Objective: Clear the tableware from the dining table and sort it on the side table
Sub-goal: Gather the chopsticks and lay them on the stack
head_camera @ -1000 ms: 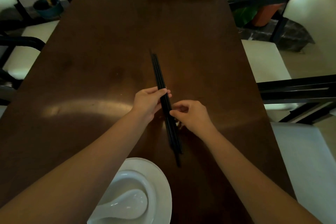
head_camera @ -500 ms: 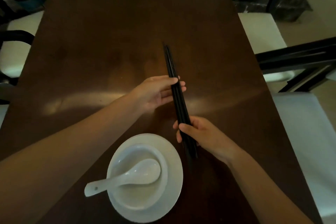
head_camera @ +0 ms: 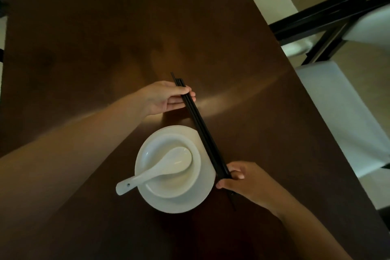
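A bundle of long black chopsticks is held above the dark brown dining table, slanting from upper left to lower right. My left hand holds the far end between thumb and fingers. My right hand grips the near end. The chopsticks cross over the right edge of a white plate. On that plate stands a white bowl, and a white ceramic spoon lies in it with its handle pointing lower left.
White-cushioned chairs with black frames stand along the table's right side. A black chair frame crosses the upper right. Another chair shows partly at the far left edge.
Both hands have brought the chopsticks toward me, lifted off the table. My right hand slid down to the near end. The view tilted down, so the plate, bowl and spoon show fully.
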### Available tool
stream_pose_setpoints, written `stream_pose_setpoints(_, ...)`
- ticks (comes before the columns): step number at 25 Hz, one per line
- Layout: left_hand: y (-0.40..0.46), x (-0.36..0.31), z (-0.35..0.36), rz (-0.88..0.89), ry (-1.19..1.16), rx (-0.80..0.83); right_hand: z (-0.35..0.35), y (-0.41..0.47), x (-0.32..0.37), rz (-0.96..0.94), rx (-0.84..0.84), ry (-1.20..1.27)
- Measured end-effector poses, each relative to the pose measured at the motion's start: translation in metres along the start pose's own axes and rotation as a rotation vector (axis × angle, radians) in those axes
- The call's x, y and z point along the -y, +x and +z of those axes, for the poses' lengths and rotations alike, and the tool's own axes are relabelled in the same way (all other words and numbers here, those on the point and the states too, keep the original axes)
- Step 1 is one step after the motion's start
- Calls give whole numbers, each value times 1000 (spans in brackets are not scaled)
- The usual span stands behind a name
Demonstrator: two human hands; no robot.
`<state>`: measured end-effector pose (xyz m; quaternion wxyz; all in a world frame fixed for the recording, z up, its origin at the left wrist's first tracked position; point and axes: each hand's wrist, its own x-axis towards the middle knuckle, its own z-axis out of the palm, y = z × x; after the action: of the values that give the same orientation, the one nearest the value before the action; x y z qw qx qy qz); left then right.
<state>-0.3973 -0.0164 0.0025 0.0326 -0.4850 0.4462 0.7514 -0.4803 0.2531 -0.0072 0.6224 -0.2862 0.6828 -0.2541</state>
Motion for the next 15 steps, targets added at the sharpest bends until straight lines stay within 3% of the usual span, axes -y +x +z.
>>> stream_pose_setpoints(7, -4, 20, -11, -44, 15, 37, 24, -17, -11, 118, -61, 81)
stream_pose_setpoints(12, -5, 32, -23, -50, -43, 16, 15, -14, -2, 259, 65, 633)
stream_pose_setpoints(15, -6, 33, -22, -46, -49, 21, 16, -14, -9, 165, 136, 550)
